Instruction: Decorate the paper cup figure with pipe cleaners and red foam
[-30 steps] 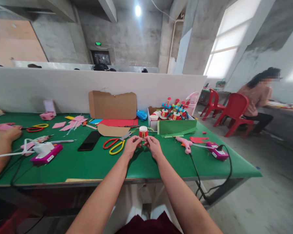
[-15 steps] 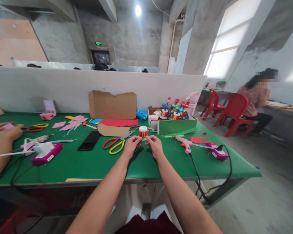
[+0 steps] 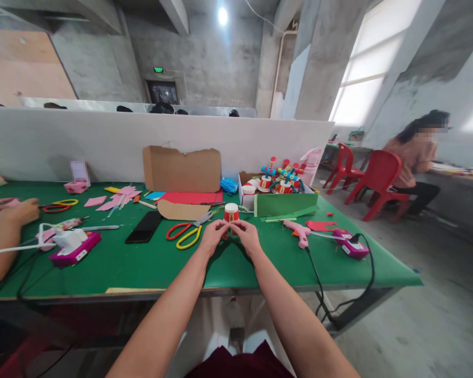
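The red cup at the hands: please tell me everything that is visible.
The red cup looks like paper, with a white end uppermost and a gold mark in front. It is upright, on or above the green table; green coils show either side. Left hand and right hand meet at its lower front, hiding the contact.

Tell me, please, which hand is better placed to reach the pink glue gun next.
Probably the right hand: it is nearer the pink glue gun, which lies to its right; the left hand sits farther off.

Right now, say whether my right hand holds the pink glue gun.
No, the glue gun lies on the table, apart from your right hand.
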`<state>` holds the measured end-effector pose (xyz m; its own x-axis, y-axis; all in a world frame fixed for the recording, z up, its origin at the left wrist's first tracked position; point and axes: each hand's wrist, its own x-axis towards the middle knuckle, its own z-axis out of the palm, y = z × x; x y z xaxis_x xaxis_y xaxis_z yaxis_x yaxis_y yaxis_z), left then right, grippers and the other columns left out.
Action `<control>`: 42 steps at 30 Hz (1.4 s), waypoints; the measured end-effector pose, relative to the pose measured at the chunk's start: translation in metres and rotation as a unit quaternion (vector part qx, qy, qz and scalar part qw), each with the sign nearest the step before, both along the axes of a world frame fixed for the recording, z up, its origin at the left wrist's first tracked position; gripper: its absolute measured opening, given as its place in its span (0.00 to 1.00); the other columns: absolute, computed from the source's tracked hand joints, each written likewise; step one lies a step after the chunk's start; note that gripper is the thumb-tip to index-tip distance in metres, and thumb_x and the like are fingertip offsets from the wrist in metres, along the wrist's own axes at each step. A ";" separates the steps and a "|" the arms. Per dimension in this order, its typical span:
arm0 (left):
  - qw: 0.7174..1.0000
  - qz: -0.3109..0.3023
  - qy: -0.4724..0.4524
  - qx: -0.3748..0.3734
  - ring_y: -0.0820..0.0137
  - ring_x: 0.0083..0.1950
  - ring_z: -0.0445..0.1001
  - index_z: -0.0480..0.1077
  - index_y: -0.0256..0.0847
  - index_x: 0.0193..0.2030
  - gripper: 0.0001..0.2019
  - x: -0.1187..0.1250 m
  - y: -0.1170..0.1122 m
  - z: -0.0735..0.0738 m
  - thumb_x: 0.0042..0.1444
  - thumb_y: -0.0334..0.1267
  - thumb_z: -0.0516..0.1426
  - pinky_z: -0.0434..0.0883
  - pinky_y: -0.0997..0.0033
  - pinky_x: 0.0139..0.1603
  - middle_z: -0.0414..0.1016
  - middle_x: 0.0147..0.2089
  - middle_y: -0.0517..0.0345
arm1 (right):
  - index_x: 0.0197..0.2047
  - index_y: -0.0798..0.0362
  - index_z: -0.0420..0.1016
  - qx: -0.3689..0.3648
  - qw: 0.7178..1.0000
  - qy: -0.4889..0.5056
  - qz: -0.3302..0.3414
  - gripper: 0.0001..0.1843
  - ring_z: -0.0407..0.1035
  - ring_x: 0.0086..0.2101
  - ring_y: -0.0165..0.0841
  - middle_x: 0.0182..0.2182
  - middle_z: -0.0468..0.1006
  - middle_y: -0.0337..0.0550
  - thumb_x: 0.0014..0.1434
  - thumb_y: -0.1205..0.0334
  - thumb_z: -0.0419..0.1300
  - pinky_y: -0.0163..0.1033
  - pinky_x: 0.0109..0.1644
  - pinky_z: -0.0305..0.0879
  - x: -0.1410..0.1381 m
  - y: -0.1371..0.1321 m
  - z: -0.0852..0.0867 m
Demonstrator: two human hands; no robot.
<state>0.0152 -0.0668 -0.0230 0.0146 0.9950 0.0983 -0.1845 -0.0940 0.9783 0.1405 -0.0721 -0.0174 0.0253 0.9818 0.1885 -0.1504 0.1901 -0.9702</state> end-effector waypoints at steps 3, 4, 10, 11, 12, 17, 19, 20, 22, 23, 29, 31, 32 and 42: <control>1.000 -0.004 0.017 0.006 0.78 0.20 0.63 0.70 0.37 0.26 0.18 0.000 -0.001 0.001 0.37 0.49 0.67 0.61 0.77 0.22 0.69 0.20 0.64 | 0.25 0.53 0.75 0.019 0.999 -0.039 -0.026 0.11 0.66 0.25 0.29 0.22 0.75 0.36 0.43 0.54 0.66 0.36 0.34 0.66 0.001 0.000 0.000; 1.000 -0.004 0.021 0.006 0.78 0.20 0.64 0.70 0.37 0.26 0.18 0.000 -0.001 0.001 0.37 0.50 0.67 0.61 0.77 0.22 0.68 0.20 0.64 | 0.25 0.53 0.74 0.026 0.998 -0.054 -0.034 0.10 0.65 0.24 0.28 0.21 0.74 0.35 0.43 0.55 0.65 0.36 0.34 0.65 0.001 0.000 -0.001; 0.999 -0.013 0.038 0.011 0.77 0.19 0.63 0.70 0.37 0.25 0.19 0.001 -0.003 0.002 0.36 0.50 0.66 0.61 0.77 0.21 0.68 0.18 0.65 | 0.24 0.52 0.67 0.014 1.000 -0.022 0.009 0.13 0.62 0.24 0.26 0.21 0.68 0.32 0.45 0.52 0.63 0.33 0.31 0.63 0.003 0.005 -0.006; 0.999 -0.013 0.039 0.010 0.77 0.19 0.63 0.70 0.37 0.25 0.19 0.001 -0.003 0.002 0.36 0.50 0.67 0.61 0.77 0.21 0.68 0.18 0.65 | 0.24 0.52 0.67 0.002 1.000 0.002 0.012 0.14 0.62 0.24 0.26 0.22 0.68 0.32 0.44 0.51 0.64 0.33 0.31 0.63 0.003 0.006 -0.007; 0.999 -0.012 0.040 0.011 0.77 0.19 0.64 0.70 0.37 0.25 0.19 0.001 -0.003 0.002 0.36 0.50 0.67 0.61 0.77 0.21 0.68 0.18 0.65 | 0.25 0.51 0.67 -0.008 1.000 0.023 0.009 0.15 0.62 0.24 0.26 0.22 0.68 0.32 0.43 0.50 0.64 0.33 0.31 0.64 0.004 0.007 -0.007; 1.000 -0.007 0.019 0.005 0.78 0.19 0.64 0.70 0.37 0.26 0.19 0.002 -0.001 0.000 0.35 0.51 0.67 0.62 0.78 0.21 0.68 0.20 0.66 | 0.25 0.50 0.65 -0.044 0.996 0.080 -0.014 0.21 0.61 0.21 0.26 0.18 0.64 0.30 0.40 0.43 0.65 0.34 0.30 0.65 0.004 0.012 -0.010; 1.000 0.005 -0.015 -0.010 0.78 0.19 0.64 0.70 0.37 0.26 0.20 0.001 0.001 -0.001 0.35 0.52 0.67 0.62 0.78 0.20 0.68 0.20 0.66 | 0.26 0.51 0.67 -0.053 0.994 0.096 -0.010 0.22 0.61 0.20 0.26 0.18 0.65 0.31 0.38 0.42 0.66 0.35 0.30 0.65 0.004 0.013 -0.009; 0.999 0.016 -0.038 -0.019 0.79 0.19 0.65 0.70 0.37 0.26 0.21 0.000 0.002 -0.001 0.35 0.52 0.67 0.62 0.78 0.20 0.68 0.20 0.66 | 0.26 0.51 0.68 -0.057 0.993 0.102 -0.008 0.23 0.61 0.20 0.26 0.18 0.66 0.31 0.38 0.42 0.67 0.35 0.30 0.65 0.003 0.012 -0.008; 0.994 0.046 -0.089 -0.034 0.79 0.19 0.65 0.69 0.37 0.27 0.21 -0.002 0.005 -0.002 0.36 0.53 0.67 0.63 0.79 0.20 0.68 0.20 0.66 | 0.26 0.52 0.70 -0.063 0.992 0.107 0.000 0.23 0.62 0.21 0.25 0.19 0.67 0.32 0.37 0.41 0.67 0.35 0.30 0.66 0.003 0.010 -0.006; 0.991 0.062 -0.111 -0.040 0.79 0.19 0.65 0.69 0.37 0.27 0.22 -0.004 0.007 -0.003 0.37 0.53 0.67 0.64 0.79 0.20 0.69 0.21 0.65 | 0.25 0.52 0.71 -0.063 0.993 0.101 0.005 0.23 0.62 0.21 0.25 0.19 0.68 0.33 0.38 0.41 0.67 0.35 0.31 0.66 0.003 0.007 -0.004; 0.971 0.148 -0.183 -0.045 0.81 0.19 0.65 0.67 0.38 0.29 0.18 -0.016 0.018 -0.009 0.46 0.51 0.64 0.65 0.79 0.21 0.71 0.23 0.63 | 0.20 0.53 0.74 0.024 0.991 -0.056 0.118 0.19 0.71 0.30 0.31 0.25 0.77 0.41 0.43 0.45 0.68 0.38 0.38 0.68 0.003 -0.005 0.001; 0.966 0.163 -0.195 -0.042 0.81 0.19 0.65 0.66 0.38 0.29 0.17 -0.018 0.020 -0.010 0.47 0.51 0.63 0.65 0.79 0.21 0.70 0.23 0.64 | 0.26 0.53 0.78 0.044 0.981 -0.109 0.156 0.16 0.73 0.32 0.33 0.29 0.80 0.41 0.43 0.47 0.68 0.40 0.39 0.69 0.001 -0.004 0.000; 0.965 0.166 -0.200 -0.041 0.81 0.19 0.65 0.66 0.38 0.29 0.17 -0.019 0.020 -0.011 0.47 0.50 0.63 0.64 0.79 0.21 0.70 0.23 0.64 | 0.29 0.52 0.79 0.057 0.976 -0.146 0.154 0.15 0.73 0.32 0.34 0.30 0.81 0.41 0.45 0.48 0.67 0.41 0.40 0.69 0.001 -0.004 -0.002; 0.961 0.157 -0.221 -0.049 0.81 0.19 0.65 0.66 0.38 0.29 0.16 -0.016 0.018 -0.009 0.46 0.48 0.64 0.62 0.78 0.22 0.70 0.22 0.64 | 0.48 0.48 0.79 0.128 0.883 -0.360 0.272 0.17 0.72 0.51 0.42 0.47 0.80 0.45 0.60 0.53 0.56 0.49 0.57 0.64 0.036 -0.056 0.008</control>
